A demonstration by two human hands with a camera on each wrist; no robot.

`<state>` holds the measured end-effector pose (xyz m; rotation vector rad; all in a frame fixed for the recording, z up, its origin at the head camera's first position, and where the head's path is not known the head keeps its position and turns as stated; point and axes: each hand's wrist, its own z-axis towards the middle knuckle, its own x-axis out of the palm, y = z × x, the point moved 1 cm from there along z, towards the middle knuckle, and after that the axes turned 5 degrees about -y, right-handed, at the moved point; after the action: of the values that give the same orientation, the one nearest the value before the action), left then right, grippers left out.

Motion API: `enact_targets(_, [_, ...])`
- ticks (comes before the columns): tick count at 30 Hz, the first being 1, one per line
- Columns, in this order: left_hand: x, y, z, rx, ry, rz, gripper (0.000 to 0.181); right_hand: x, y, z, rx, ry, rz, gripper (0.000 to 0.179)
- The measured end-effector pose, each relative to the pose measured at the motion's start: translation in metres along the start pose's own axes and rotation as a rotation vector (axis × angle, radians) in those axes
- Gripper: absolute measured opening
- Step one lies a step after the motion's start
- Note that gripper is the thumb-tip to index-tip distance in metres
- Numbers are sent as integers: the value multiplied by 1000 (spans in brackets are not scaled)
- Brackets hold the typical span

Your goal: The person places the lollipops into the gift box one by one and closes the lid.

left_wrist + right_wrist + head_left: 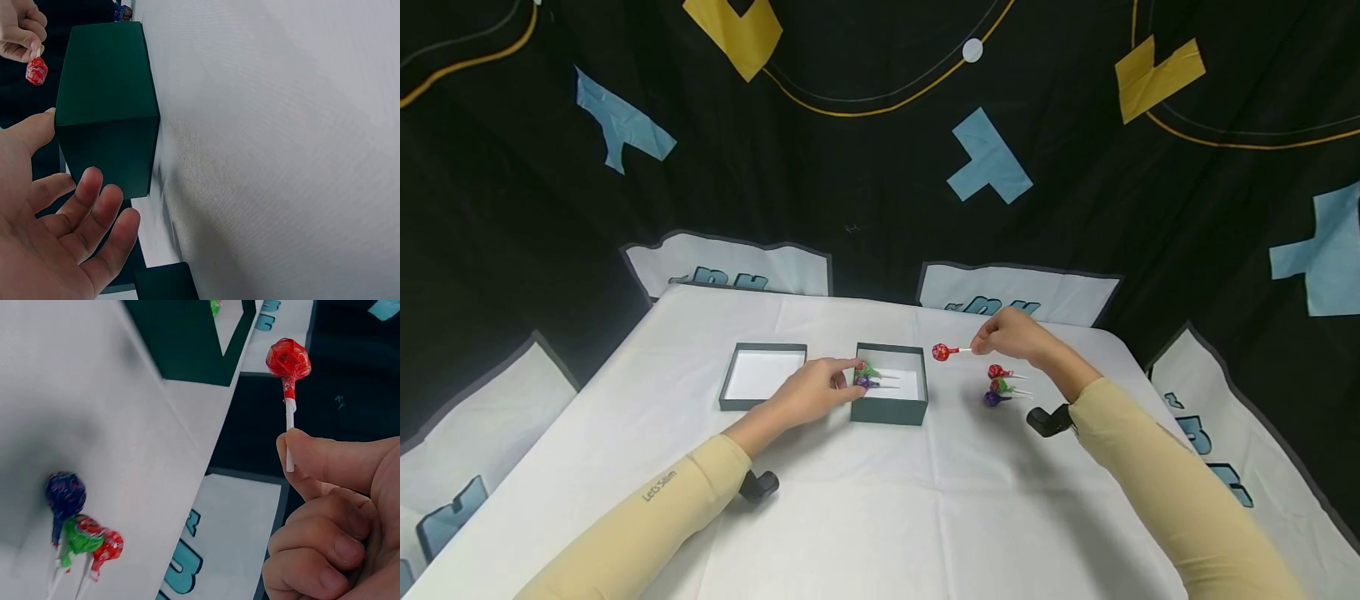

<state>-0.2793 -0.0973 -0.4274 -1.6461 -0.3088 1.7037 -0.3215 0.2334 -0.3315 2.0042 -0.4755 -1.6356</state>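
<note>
My right hand [1011, 333] pinches the white stick of a red lollipop [288, 359] between thumb and forefinger, its other fingers curled in. The lollipop is up in the air, just right of a dark green box [889, 411]. At the box's left side is my left hand [808, 390], its thumb [37, 130] at the rim corner and its loosely bent fingers spread along the left wall. Inside the box lie a green lollipop [867, 370] and a purple lollipop [867, 382]. On the table to the right, red [997, 371], green [1000, 386] and purple [994, 399] lollipops sit close together.
A shallow dark green lid [742, 405] with a white inside lies left of the box, near my left forearm. The white cloth-covered table [850, 517] ends at the back before a black curtain [865, 192]. Small black wrist cameras [1049, 421] hang below both sleeves.
</note>
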Motion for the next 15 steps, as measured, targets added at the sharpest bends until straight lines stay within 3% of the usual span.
enact_targets(15, [2,1,1,-10,8,11,61,25,34,18,33,43,-33,18])
